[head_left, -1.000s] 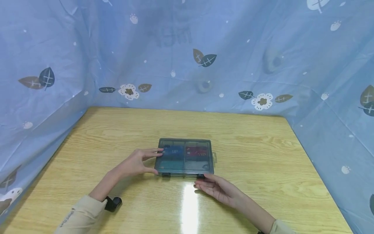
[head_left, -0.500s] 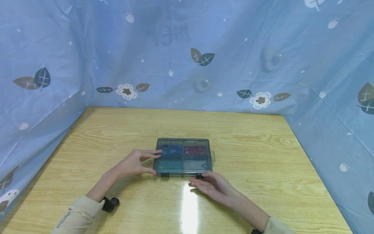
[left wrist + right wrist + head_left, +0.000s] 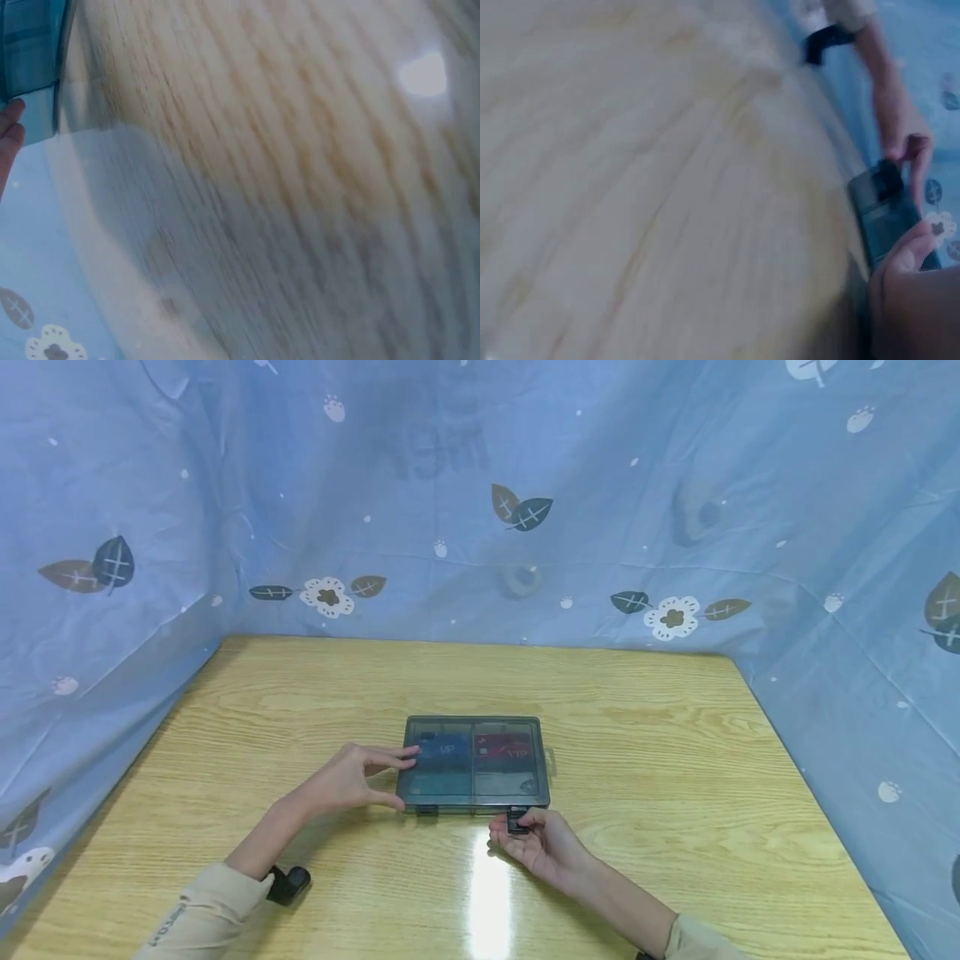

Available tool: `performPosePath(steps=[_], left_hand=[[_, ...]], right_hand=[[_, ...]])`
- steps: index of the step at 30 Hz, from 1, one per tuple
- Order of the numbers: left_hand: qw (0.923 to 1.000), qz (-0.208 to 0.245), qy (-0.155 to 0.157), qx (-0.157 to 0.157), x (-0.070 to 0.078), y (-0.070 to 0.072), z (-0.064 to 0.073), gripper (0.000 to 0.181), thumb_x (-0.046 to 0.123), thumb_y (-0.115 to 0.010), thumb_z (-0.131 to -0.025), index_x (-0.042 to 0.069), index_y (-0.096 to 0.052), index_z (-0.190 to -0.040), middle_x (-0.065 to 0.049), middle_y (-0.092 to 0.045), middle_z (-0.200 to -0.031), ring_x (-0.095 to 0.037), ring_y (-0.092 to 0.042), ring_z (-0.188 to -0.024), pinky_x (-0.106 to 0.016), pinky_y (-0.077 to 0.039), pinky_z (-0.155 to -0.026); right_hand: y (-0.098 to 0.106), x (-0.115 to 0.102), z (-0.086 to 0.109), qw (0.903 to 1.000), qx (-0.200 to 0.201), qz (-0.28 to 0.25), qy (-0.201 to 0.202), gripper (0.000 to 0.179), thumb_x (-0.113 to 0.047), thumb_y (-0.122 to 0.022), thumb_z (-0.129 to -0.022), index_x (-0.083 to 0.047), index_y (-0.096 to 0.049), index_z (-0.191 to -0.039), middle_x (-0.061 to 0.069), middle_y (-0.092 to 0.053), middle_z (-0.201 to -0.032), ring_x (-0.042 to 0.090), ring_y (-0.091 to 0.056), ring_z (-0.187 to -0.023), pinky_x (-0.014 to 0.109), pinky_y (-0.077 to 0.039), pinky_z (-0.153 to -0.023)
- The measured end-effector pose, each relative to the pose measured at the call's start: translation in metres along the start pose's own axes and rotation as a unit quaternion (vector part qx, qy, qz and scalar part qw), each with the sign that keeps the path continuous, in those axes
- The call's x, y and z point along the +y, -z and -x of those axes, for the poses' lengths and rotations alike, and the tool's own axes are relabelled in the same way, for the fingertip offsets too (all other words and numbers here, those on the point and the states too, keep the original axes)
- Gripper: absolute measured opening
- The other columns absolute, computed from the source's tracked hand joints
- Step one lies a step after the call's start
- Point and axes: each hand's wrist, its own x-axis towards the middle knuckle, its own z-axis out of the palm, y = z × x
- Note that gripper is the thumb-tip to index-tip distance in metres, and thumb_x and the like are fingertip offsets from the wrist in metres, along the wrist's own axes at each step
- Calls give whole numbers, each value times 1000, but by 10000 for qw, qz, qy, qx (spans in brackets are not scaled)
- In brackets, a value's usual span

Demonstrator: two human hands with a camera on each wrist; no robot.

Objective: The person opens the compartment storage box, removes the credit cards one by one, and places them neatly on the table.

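Left grip (image 3: 349, 779) on case (image 3: 472, 798), right grip (image 3: 549, 850) on latch (image 3: 514, 819), blue, red cards (image 3: 447, 748) inside

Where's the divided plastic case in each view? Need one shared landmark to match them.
Head: just below centre; whole outline readable, divided plastic case.
Left wrist: upper left corner, cut off by the frame.
Right wrist: right side, around mid-height, partly covered.
Shared landmark: left hand, at the case in all three; only its fingers show at the left edge of the left wrist view.
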Motion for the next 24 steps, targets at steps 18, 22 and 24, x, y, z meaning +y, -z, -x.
performPosePath(steps=[18,22,24], left_hand=[[9997,-221,11,-40,5,1,0,62,38,-81,-73,9,-64,-125,-3,-50,-141,-28,-46,-129,-37,-45,-102],[9997,-219,-38,-41,4,1,-1,62,37,-81,-73,7,-64,-125,-4,-50,-141,-28,-46,-129,-39,-45,-102],[9998,-203,-67,-39,3,1,0,62,37,-81,-74,7,-64,-125,-5,-50,-141,-28,-46,-130,-39,-45,-102]], right_hand=[[-17,11,9,9850,-779,1168,-1006,44,-9,-27,-105,28,-30,-129,29,-64,-110,31,-62,-109,28,-45,-101],[-36,18,-6,9846,-578,1342,-963,48,-13,-40,-104,24,-30,-132,33,-57,-121,38,-53,-120,34,-42,-104],[-46,22,-15,9846,-497,1406,-915,55,-19,-46,-103,23,-29,-133,38,-47,-130,42,-46,-125,38,-40,-107]])
